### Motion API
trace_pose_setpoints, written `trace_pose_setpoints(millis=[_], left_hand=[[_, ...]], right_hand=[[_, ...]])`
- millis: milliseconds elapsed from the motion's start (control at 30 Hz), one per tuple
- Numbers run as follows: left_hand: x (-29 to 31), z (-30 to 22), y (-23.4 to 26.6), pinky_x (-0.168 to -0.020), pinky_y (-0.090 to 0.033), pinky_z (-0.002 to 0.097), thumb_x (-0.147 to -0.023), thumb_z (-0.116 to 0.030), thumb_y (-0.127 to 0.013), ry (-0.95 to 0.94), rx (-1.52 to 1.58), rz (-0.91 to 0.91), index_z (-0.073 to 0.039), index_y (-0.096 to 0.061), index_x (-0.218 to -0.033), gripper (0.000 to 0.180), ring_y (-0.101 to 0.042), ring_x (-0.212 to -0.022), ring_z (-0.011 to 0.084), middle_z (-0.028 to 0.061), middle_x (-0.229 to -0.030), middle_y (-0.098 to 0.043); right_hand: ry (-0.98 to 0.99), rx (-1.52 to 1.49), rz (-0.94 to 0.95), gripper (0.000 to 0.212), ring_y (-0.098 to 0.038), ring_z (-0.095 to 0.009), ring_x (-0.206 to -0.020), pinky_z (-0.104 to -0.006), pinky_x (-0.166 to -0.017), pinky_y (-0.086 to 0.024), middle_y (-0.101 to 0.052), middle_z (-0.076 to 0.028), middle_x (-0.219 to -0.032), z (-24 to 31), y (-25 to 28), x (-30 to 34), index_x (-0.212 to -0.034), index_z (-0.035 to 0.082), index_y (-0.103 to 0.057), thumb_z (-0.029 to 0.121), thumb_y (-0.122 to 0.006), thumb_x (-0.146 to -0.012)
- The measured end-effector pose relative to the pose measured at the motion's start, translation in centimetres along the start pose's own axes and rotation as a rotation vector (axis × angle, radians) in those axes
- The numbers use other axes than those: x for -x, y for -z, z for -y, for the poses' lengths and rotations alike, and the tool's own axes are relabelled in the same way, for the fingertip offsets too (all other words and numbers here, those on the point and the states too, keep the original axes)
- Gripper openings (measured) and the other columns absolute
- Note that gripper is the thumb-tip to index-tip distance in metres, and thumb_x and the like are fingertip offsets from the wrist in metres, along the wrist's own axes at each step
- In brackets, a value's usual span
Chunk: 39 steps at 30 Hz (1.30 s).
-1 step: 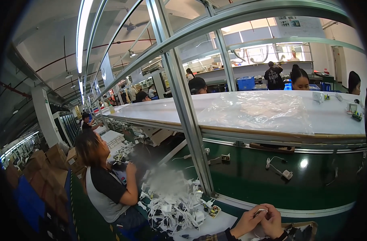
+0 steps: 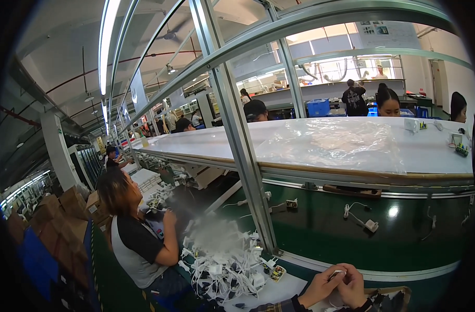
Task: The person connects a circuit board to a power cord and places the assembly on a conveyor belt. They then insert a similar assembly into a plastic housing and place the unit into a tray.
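Note:
My left hand (image 2: 322, 289) and my right hand (image 2: 353, 289) meet low at the right, fingertips pinched together. Between them shows a small white piece (image 2: 337, 272) with a dark part; the fingers hide most of it, so I cannot make out its kind. Below the hands is a thin white cord. Under my right wrist stands an open cardboard box (image 2: 402, 292) with dark pieces in it. To the left lies a heap of white adapters with cords (image 2: 222, 270), and a small bare circuit board (image 2: 278, 273) rests at its right edge.
A metal upright (image 2: 242, 151) rises in front of me. Behind it runs a green belt (image 2: 320, 229) carrying a white corded adapter (image 2: 371, 225). Above is a white shelf (image 2: 211, 143) with clear plastic bags (image 2: 346, 138). A co-worker (image 2: 138, 234) sits at the left.
My hands keep the same pose. A thin cord at the right of the green belt has shifted slightly left, and the ceiling fan's blades have turned.

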<state>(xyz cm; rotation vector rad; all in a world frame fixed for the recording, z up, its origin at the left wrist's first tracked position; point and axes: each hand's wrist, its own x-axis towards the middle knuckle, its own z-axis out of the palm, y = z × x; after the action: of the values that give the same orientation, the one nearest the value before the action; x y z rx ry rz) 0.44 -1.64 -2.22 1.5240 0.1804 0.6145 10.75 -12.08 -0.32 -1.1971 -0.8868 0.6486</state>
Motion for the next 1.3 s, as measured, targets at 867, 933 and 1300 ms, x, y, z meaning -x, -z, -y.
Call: trace_pose_setpoints(millis=[867,933,1300], left_hand=[[-0.1,0.3,1.2,-0.082,-0.044,0.022,-0.104,-0.015,-0.039,0.112,0.149,0.075,-0.001,-0.063,-0.12,0.032,-0.056,-0.093,0.0083,0.002,-0.112,-0.062],[-0.1,0.0,1.0,-0.081,-0.044,0.0218,-0.105,-0.015,-0.039,0.099,0.154,0.071,-0.001,-0.063,-0.12,0.032,-0.056,-0.093,0.0083,0.0018,-0.111,-0.063],[-0.3,-0.6,1.1,-0.074,-0.047,0.0202,-0.105,-0.019,-0.039,0.216,0.276,0.056,-0.003,-0.062,-0.122,0.033,-0.058,-0.088,0.0077,0.0012,-0.106,-0.063]], right_hand=[[-0.292,-0.119,0.021,0.031,-0.069,-0.014,-0.08,-0.0248,-0.068,-0.056,-0.071,-0.007,-0.099,4.0,-0.2,-0.4,-0.12,-0.002,-0.067,0.003,-0.054,-0.092],[-0.303,-0.096,0.003,0.031,-0.069,-0.014,-0.08,-0.0245,-0.068,-0.057,-0.071,-0.007,-0.099,3.9,-0.1,-0.4,-0.119,-0.002,-0.067,0.002,-0.054,-0.092],[-0.406,-0.158,0.039,0.03,-0.07,-0.015,-0.074,-0.0254,-0.066,-0.057,-0.071,-0.007,-0.096,5.1,0.0,-0.6,-0.121,-0.001,-0.066,0.004,-0.055,-0.093]])
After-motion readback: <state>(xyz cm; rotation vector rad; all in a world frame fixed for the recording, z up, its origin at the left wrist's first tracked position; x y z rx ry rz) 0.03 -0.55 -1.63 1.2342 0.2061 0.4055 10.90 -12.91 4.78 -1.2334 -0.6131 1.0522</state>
